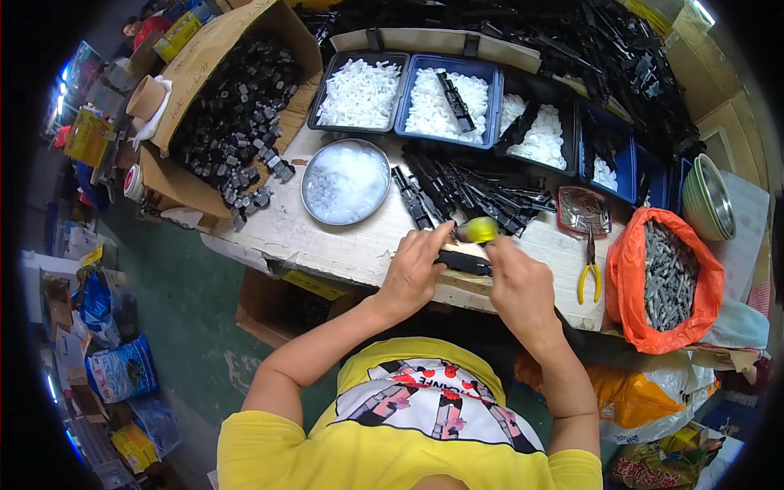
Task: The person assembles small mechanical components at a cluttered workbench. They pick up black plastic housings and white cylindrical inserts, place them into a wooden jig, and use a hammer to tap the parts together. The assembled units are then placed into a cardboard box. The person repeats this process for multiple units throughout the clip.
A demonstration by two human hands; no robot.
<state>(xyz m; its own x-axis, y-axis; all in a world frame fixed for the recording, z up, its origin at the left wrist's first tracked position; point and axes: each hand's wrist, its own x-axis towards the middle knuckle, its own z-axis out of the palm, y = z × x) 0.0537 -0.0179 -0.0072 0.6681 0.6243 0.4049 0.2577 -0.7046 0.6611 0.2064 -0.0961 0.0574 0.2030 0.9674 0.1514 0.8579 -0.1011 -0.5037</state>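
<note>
At the table's front edge my left hand (pixel 417 269) has its fingers closed on a long black plastic part (pixel 464 262). My right hand (pixel 523 284) is closed around what looks like a small mallet with a round yellow-green head (pixel 482 229), slightly blurred. The mallet head hangs just above the black part, close to my left fingertips; its handle is hidden by my right fingers. Just beyond my hands lies a pile of similar long black parts (pixel 482 192). A round metal bowl (pixel 346 181) of small whitish translucent pieces stands to the left of the pile.
Bins of white pieces, a black one (pixel 320 118) and a blue one (pixel 400 122), line the back. A carton (pixel 175 106) of black blocks stands left. To the right are yellow-handled pliers (pixel 590 273), a red tray (pixel 563 214) of small metal pieces and an orange bag (pixel 622 282) of grey parts.
</note>
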